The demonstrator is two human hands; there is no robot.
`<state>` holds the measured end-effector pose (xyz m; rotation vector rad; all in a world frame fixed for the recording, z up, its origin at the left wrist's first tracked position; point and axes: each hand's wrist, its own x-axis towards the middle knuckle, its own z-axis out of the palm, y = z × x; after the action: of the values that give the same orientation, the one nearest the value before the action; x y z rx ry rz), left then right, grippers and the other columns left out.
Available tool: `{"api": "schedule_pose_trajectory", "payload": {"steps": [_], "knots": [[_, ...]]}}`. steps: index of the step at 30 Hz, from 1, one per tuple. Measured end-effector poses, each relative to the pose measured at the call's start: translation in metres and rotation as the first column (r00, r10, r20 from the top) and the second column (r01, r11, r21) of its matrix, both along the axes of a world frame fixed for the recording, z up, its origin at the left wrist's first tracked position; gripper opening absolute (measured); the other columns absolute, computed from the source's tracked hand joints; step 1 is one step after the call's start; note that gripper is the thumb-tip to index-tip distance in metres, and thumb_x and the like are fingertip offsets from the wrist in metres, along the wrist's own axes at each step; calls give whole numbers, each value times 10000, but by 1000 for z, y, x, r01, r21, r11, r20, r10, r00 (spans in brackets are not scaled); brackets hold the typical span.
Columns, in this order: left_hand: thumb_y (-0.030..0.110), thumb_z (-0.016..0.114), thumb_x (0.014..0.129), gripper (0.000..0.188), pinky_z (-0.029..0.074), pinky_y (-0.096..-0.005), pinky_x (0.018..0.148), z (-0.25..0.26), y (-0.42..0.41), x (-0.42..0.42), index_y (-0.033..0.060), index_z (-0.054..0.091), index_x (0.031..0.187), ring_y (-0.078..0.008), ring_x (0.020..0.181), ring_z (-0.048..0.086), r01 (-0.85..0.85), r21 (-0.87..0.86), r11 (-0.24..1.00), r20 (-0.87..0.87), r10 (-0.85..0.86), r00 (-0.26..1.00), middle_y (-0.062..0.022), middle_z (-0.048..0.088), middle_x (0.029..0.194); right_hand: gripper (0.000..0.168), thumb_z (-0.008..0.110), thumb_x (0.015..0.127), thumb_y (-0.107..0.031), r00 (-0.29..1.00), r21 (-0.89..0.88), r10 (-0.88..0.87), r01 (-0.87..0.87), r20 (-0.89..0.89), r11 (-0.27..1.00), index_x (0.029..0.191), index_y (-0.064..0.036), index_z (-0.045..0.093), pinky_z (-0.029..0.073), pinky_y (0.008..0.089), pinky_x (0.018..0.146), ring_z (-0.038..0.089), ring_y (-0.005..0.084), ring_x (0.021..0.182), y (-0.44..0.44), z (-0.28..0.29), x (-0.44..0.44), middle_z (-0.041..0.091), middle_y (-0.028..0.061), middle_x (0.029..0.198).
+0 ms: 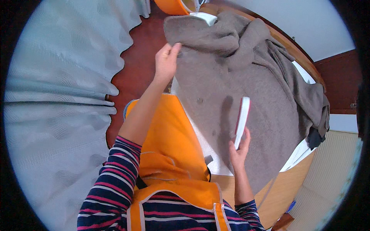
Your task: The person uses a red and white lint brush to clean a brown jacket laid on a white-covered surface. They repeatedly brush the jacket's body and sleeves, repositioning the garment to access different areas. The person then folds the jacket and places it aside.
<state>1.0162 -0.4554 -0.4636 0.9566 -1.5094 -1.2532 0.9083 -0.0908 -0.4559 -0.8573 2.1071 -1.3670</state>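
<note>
A grey-brown wool-like coat (268, 115) lies spread over a white cloth (216, 164), its far part bunched in thick folds. Between thumb and fingers, my left hand (166, 62) pinches the coat's left edge, near a raised flap. My right hand (240, 153) grips the handle end of a lint brush (243, 115), white with a red face on its left side. The brush stands over the coat and casts a long shadow on it; I see a gap there, but cannot tell its height. A round button (200, 100) shows on the coat.
Pale patterned curtains (57, 72) hang along the left, above a reddish-brown floor (136, 63). The wooden tabletop (292, 179) shows at lower right, beside a ribbed cream panel (323, 161). An orange container (173, 6) stands at the top. My orange apron (170, 124) reaches the near edge.
</note>
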Motion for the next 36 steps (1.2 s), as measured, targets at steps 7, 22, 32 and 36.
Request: {"api": "schedule_pose_trajectory", "payload": {"steps": [7, 22, 32, 36], "knots": [[317, 531, 951, 421, 350, -438, 1044, -77, 14, 29, 63, 495, 1285, -264, 1213, 474, 595, 674, 439, -732, 287, 617, -91, 537, 1289, 563, 471, 931, -129, 973, 11, 112, -117, 202, 993, 1459, -113, 274, 454, 261, 552, 541, 103, 622, -44, -18, -12, 568, 37, 801], [419, 378, 998, 500, 340, -444, 1080, -94, 16, 25, 77, 440, 1357, -271, 1254, 469, 603, 675, 425, -732, 283, 620, -97, 516, 1342, 547, 552, 897, -150, 500, 634, 781, -478, -374, 609, 1409, -247, 386, 507, 461, 800, 620, 387, 950, -244, -43, -25, 598, 194, 1166], [489, 399, 972, 572, 312, -465, 1090, -98, 17, 33, 78, 419, 1370, -290, 1289, 423, 591, 716, 373, -694, 291, 658, -109, 459, 1394, 619, 610, 874, -206, 543, 345, 627, -535, -559, 771, 1429, -313, 357, 533, 458, 634, 643, 354, 718, -216, -46, -18, 635, 164, 883], [490, 340, 991, 570, 261, -429, 1110, -98, 21, 29, 81, 399, 1384, -283, 1305, 381, 660, 677, 324, -736, 297, 609, -95, 428, 1412, 580, 580, 893, -238, 526, 544, 620, -316, -582, 778, 1422, -325, 358, 527, 464, 599, 642, 362, 700, -220, -46, -49, 634, 169, 875]]}}
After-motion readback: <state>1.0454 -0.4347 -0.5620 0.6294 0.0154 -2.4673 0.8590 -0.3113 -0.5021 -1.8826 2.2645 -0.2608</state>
